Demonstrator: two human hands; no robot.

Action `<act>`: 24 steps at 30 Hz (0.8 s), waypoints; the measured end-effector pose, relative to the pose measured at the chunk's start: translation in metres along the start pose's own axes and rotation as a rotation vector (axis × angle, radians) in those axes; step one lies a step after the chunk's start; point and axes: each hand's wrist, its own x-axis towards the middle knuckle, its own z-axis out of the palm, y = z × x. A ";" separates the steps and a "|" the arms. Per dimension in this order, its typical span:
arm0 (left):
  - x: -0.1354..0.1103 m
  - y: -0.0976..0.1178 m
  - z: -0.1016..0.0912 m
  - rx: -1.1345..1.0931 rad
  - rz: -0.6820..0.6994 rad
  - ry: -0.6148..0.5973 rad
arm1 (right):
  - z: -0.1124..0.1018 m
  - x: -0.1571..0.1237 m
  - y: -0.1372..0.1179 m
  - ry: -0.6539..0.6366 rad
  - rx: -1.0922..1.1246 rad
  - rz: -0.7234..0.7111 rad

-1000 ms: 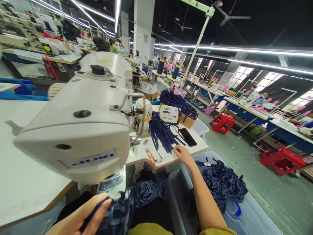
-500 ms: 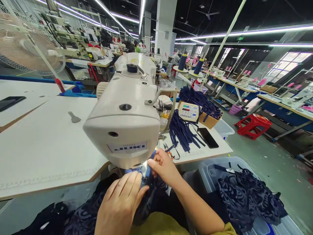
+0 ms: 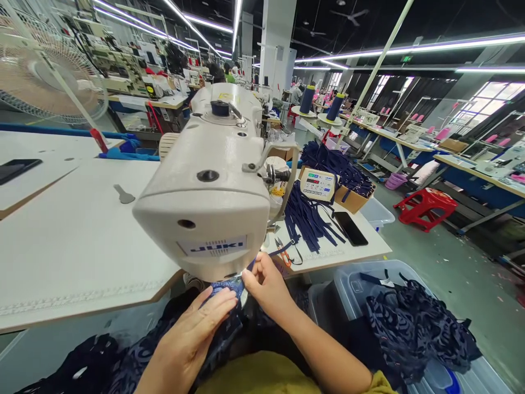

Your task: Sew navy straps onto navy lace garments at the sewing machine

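Note:
Under the head of a white JUKI sewing machine [image 3: 205, 219] lies a piece of navy patterned fabric [image 3: 230, 283]. My left hand [image 3: 197, 328] rests on this fabric, its fingers stretched out flat and pointing toward the needle area. Just to the right, my right hand [image 3: 268, 287] is closed, thumb against fingers, on a narrow navy strap [image 3: 251, 265] beside the machine head. The machine head hides the needle and presser foot. More dark fabric hangs down over my lap below the hands.
On the table right are orange-handled thread snips [image 3: 283, 251], a pile of navy straps [image 3: 307, 219], a phone [image 3: 350, 229] and a control panel [image 3: 316, 184]. A clear bin [image 3: 348, 290] holds dark patterned garments [image 3: 418, 328]. A flat metal piece [image 3: 123, 193] lies left.
My left hand has turned and slid a little down and left, showing more of the patterned fabric. My right hand has shifted slightly left, still pinching the strap.

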 end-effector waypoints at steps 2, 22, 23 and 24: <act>0.001 -0.001 0.000 0.017 0.001 -0.015 | 0.005 -0.001 0.000 0.032 0.030 0.009; 0.012 0.008 -0.003 0.272 0.121 -0.007 | 0.006 -0.004 -0.006 0.058 0.042 0.010; 0.012 0.007 -0.003 0.275 0.126 -0.014 | 0.006 -0.004 -0.006 0.058 0.037 0.008; 0.012 0.006 -0.003 0.280 0.132 -0.023 | 0.006 -0.003 -0.005 0.059 0.031 0.006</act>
